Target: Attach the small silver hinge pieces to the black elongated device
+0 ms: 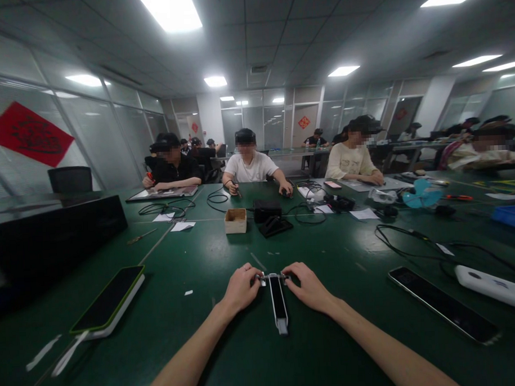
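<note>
A narrow black and silver device (pixel 279 302) lies lengthwise on the green table (pixel 203 341) right in front of me. My left hand (pixel 240 287) pinches a small metal part at the device's far left end, fingers curled. My right hand (pixel 308 285) grips the matching part at its far right end, fingers also closed. What the small parts are I cannot make out.
A tablet in a green case (pixel 110 302) lies at my left, a dark phone (pixel 443 303) and a white power strip (pixel 493 286) at my right. A small cardboard box (pixel 235 220), black cables and tools sit mid-table. Several people sit working across the table.
</note>
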{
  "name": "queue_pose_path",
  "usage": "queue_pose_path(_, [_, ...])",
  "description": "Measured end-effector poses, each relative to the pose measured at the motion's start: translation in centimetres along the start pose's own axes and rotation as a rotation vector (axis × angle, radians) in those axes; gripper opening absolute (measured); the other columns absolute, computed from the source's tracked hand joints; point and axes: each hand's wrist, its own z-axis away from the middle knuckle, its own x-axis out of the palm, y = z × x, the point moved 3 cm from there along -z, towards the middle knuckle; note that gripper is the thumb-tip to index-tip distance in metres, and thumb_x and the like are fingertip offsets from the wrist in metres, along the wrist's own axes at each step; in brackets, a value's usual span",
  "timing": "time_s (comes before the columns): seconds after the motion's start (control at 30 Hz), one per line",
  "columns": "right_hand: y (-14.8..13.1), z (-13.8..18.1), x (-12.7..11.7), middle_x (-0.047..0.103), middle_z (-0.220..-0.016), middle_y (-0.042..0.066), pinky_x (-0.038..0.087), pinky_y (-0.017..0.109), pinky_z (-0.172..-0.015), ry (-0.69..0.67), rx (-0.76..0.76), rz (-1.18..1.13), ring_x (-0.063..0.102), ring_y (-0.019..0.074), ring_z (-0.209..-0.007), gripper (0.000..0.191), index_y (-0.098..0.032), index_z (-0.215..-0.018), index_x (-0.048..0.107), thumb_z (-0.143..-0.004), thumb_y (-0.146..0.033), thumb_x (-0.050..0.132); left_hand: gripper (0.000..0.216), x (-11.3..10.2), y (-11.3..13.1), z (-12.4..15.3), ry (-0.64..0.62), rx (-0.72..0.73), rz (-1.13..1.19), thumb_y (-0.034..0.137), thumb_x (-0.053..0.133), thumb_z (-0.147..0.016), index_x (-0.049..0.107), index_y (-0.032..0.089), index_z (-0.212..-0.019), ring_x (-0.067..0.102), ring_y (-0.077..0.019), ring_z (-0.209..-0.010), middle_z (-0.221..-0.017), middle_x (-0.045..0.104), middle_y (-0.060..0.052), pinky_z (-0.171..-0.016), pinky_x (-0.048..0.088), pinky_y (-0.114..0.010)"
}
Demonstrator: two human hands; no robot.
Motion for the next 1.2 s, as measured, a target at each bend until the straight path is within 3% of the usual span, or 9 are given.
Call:
queue_pose_path(0.17, [-0.19,-0.04,-0.14,0.06,-0.103,0.006,0.045,0.034,-0.084,0.006,-0.019,0.012,0.054,0.0194,-0.097,0.019,-0.02,-0.1,0.062,-0.086,-0.025,0.05,0.021,-0.11,0.09,0.01,0.066,0.026,0.04,0.009,0.047,-0.08,0.065,0.017,-0.085,0.054,-0.0141,-0.073,-0.079,0.057,-0.002,-0.068,0.042,-0.025])
queue_pose_path(0.33, [-0.35,0.06,-0.17,0.06,-0.104,0.005,0.046,0.034,-0.084,-0.005,0.012,0.018,0.054,0.0189,-0.097,0.02,-0.02,-0.102,0.061,-0.086,-0.025,0.049,0.02,0.04,0.32,0.09,0.017,0.021,-0.024,0.012,0.048,-0.082,0.066,0.018,-0.088,0.054,-0.0143,-0.071,-0.078,0.058,-0.001,-0.067,0.041,-0.025])
queue_pose_path(0.47, [-0.24,0.06,-0.08,0.059,-0.106,0.005,0.046,0.034,-0.085,-0.016,0.019,0.015,0.054,0.0185,-0.098,0.021,-0.021,-0.103,0.06,-0.087,-0.026,0.049,0.018,-0.07,0.48,0.13,0.049,0.034,-0.023,0.013,0.047,-0.084,0.064,0.018,-0.088,0.054,-0.0143,-0.072,-0.08,0.059,-0.001,-0.067,0.04,-0.025])
queue_pose_path(0.63, [-0.09,-0.02,-0.06,0.059,-0.105,0.005,0.046,0.034,-0.085,-0.014,0.009,0.011,0.054,0.0184,-0.097,0.02,-0.02,-0.102,0.061,-0.087,-0.026,0.049,0.02,0.31,0.33,0.11,-0.053,-0.031,-0.073,0.019,0.046,-0.087,0.064,0.018,-0.096,0.056,-0.0156,-0.075,-0.085,0.061,-0.002,-0.068,0.042,-0.026])
queue_pose_path(0.8, [-0.2,0.01,-0.14,0.059,-0.104,0.005,0.046,0.034,-0.085,-0.01,-0.002,0.001,0.054,0.0186,-0.097,0.019,-0.019,-0.101,0.061,-0.087,-0.025,0.05,0.02,0.05,0.58,0.23,0.012,0.0,-0.078,0.017,0.044,-0.087,0.063,0.018,-0.093,0.056,-0.0159,-0.075,-0.086,0.062,-0.003,-0.07,0.042,-0.028])
queue_pose_path(0.97, [-0.19,0.05,-0.09,0.059,-0.106,0.004,0.047,0.034,-0.085,-0.02,0.019,0.008,0.053,0.0182,-0.097,0.02,-0.021,-0.103,0.06,-0.087,-0.025,0.048,0.022,0.41,0.42,0.23,-0.077,-0.006,-0.081,0.019,0.045,-0.087,0.064,0.018,-0.098,0.058,-0.0168,-0.078,-0.088,0.064,-0.003,-0.072,0.043,-0.028])
queue_pose_path(1.2, [-0.45,0.01,-0.24,0.06,-0.101,0.006,0.046,0.035,-0.085,0.011,-0.036,0.021,0.054,0.0187,-0.095,0.019,-0.018,-0.1,0.062,-0.086,-0.024,0.05,0.02,0.36,0.46,0.25,0.002,0.013,-0.087,0.016,0.046,-0.087,0.063,0.018,-0.096,0.059,-0.0163,-0.08,-0.09,0.066,-0.003,-0.076,0.043,-0.028])
